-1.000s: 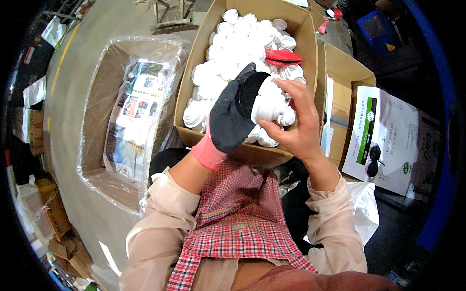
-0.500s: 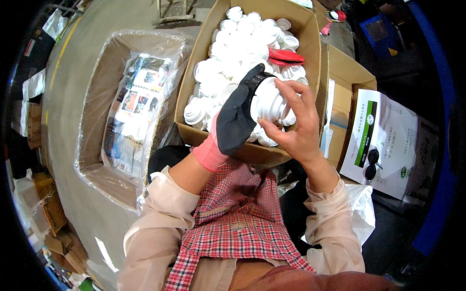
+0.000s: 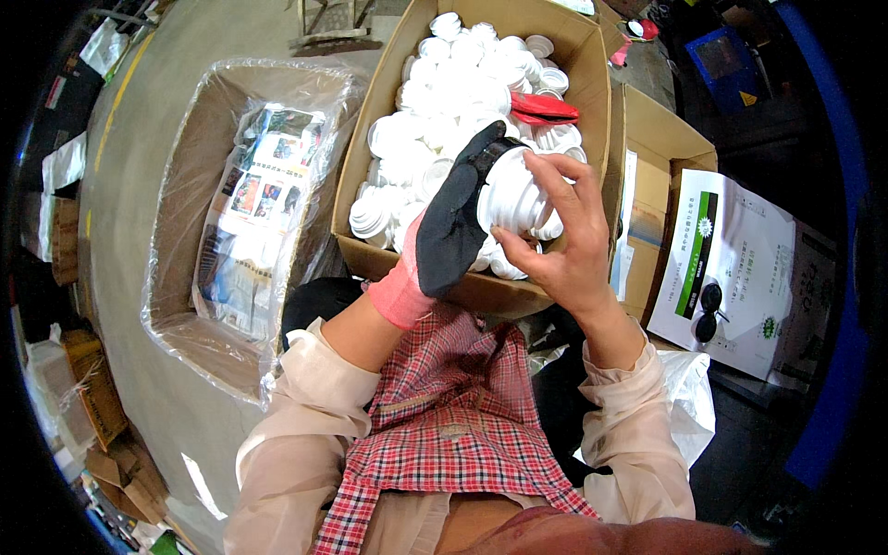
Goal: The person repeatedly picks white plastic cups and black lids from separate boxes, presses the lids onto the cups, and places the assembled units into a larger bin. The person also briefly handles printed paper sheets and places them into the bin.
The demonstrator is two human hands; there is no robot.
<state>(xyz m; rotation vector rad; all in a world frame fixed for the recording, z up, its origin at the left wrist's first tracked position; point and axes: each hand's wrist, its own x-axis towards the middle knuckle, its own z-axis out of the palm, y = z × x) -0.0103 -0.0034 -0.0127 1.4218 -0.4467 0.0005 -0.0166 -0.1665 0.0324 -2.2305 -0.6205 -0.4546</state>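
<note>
My left hand [image 3: 453,222], in a black glove with a pink cuff, and my bare right hand [image 3: 560,240] both grip a short stack of white plastic caps [image 3: 513,199]. I hold the stack above the near edge of a cardboard box [image 3: 365,153] heaped with several more white caps [image 3: 444,83]. A red tool [image 3: 544,109] lies on the caps just beyond my hands.
To the left stands a plastic-lined cardboard box [image 3: 185,231] holding printed packets [image 3: 254,203]. A smaller open cardboard box [image 3: 652,176] sits on the right, beside a printed white sheet [image 3: 740,268]. Flattened cardboard and scraps lie along the floor's left edge.
Both hands have turned the stack of caps a little; the gloved fingers now reach higher over its top. The view has shifted slightly.
</note>
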